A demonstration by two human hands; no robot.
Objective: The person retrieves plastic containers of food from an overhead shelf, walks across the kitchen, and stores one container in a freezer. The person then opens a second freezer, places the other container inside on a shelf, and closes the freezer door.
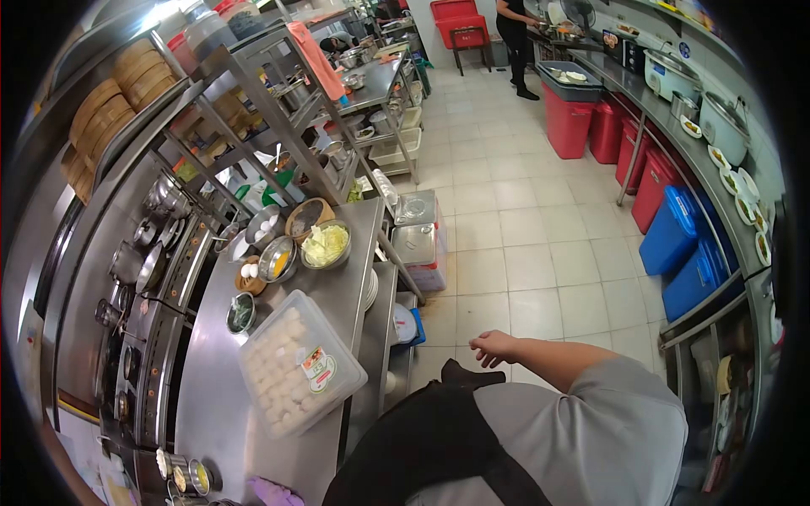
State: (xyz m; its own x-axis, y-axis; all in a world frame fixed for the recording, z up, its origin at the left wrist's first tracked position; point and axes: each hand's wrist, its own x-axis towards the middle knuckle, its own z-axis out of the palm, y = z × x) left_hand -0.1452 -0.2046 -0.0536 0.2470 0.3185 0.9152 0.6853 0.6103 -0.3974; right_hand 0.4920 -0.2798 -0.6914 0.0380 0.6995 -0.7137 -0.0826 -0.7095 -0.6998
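Note:
My right hand [494, 347] hangs in the air in front of my black apron [422, 438], above the tiled floor. Its fingers are loosely bent and apart, with nothing in them. My left hand is not in view. To the left, on a steel counter [215, 405], lies a clear lidded plastic box [291, 413] full of pale round pieces, with a label on its lid. Behind it stand a bowl of chopped cabbage [326, 244], a metal bowl with yellow-orange contents [278, 260], a small bowl of dark greens [241, 312] and a few eggs [250, 271].
Stove burners [126, 363] and stacked bamboo steamers [101, 122] are at the left. Lidded containers [416, 244] stand on the floor past the counter. Red bins [569, 126] and blue bins [675, 228] line the right counter. Another person [512, 42] in dark clothes stands far back.

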